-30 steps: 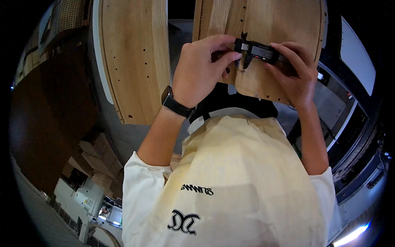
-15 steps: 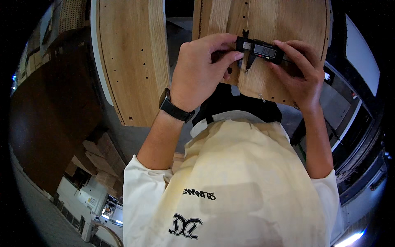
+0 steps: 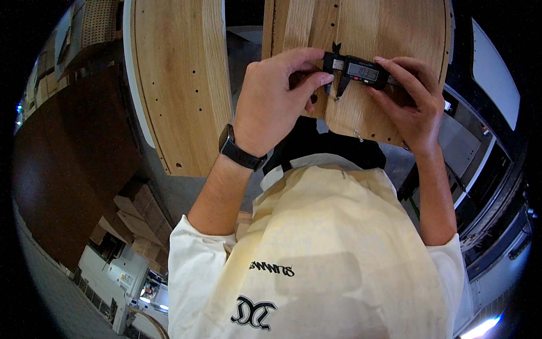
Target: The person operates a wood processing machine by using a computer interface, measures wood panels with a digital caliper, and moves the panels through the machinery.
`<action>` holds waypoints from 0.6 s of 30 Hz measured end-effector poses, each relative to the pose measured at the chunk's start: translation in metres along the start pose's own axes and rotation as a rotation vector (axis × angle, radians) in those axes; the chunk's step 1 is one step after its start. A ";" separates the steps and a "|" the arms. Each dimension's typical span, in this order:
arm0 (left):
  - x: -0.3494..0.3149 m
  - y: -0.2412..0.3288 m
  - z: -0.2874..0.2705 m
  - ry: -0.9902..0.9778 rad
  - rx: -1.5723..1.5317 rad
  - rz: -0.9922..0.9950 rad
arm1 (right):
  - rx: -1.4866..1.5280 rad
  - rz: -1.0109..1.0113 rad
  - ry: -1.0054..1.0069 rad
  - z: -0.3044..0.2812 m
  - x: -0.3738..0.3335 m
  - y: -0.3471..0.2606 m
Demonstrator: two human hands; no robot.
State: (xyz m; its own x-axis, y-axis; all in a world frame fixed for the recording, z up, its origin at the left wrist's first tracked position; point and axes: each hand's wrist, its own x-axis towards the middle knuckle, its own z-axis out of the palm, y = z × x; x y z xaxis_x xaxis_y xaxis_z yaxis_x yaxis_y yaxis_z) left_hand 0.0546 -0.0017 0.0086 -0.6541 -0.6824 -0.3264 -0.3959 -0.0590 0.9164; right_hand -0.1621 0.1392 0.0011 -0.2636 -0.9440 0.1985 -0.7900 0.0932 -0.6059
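Between my two hands is a black digital caliper (image 3: 362,70) with a small lit screen, held level over a wooden panel (image 3: 389,39). My left hand (image 3: 280,93) pinches its jaw end with thumb and forefinger. My right hand (image 3: 415,104) closes round the other end, fingers on the body. The jaws point toward me and stand a little apart. A tiny shiny metal piece (image 3: 337,99) is at the tip of one jaw; I cannot tell whether the jaw touches it. Another small metal fitting (image 3: 358,135) sits at the panel's near edge.
To the left lies a second wooden panel (image 3: 180,107) with drilled holes, a gap separating it from the first. Stacked brown boards (image 3: 141,209) stand at lower left, near a white machine (image 3: 127,274). A pale grey panel (image 3: 495,73) is at the far right.
The caliper's jaws have shifted slightly, and its screen digits now read more clearly. Both hands keep their hold, almost in the same place.
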 end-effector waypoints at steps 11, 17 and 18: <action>-0.001 0.000 0.001 -0.002 -0.013 -0.005 | 0.033 0.002 0.032 0.002 -0.002 0.001; 0.000 0.000 0.001 0.007 -0.046 -0.016 | 0.020 -0.004 0.029 0.003 -0.001 0.002; 0.000 0.000 0.001 0.005 -0.050 -0.020 | 0.015 -0.001 0.026 0.003 -0.001 0.002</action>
State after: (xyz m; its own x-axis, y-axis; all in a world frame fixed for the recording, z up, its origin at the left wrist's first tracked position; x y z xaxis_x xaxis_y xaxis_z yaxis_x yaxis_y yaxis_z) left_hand 0.0544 -0.0011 0.0081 -0.6434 -0.6842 -0.3434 -0.3758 -0.1085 0.9203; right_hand -0.1617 0.1396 -0.0029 -0.2775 -0.9354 0.2192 -0.7818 0.0872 -0.6174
